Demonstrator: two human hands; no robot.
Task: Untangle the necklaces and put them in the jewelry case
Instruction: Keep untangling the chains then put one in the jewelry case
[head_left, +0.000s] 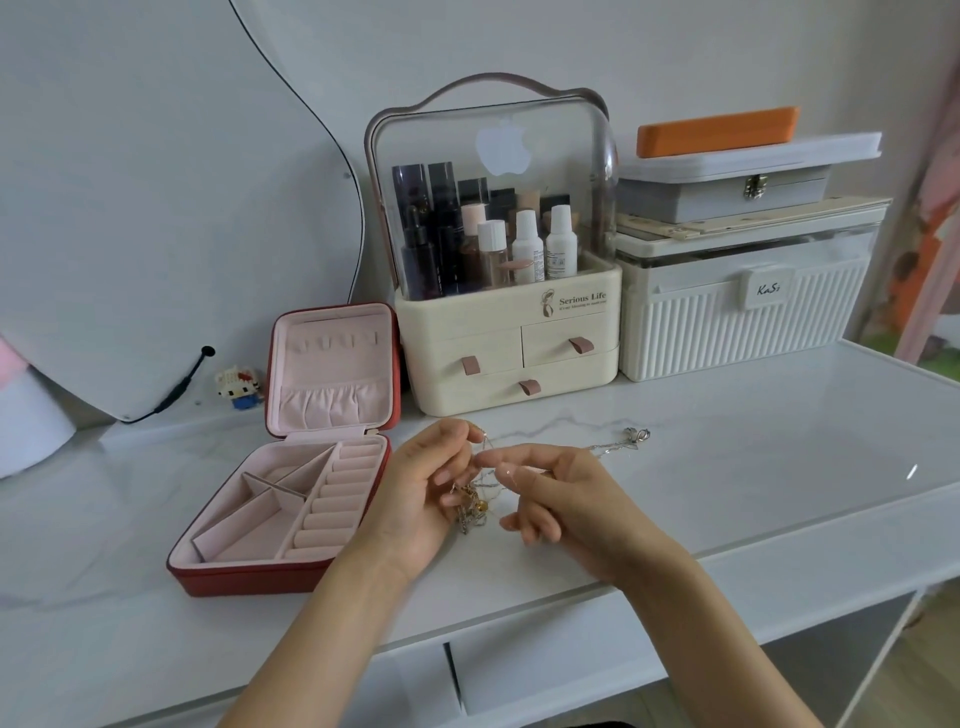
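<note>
Necklaces of thin gold and silver chain (475, 501) are hanging in a knotted clump between both hands above the white marble-look tabletop (727, 467), near the open red jewelry case with pink lining (283, 501). Untangling appears to be underway. The left hand (426, 493) is pinching a strand at its top; the right hand (563, 499) is pinching another thin strand. One silver chain is trailing rightward across the table to a small pendant (636, 435). Next, a loop likely needs teasing free.
</note>
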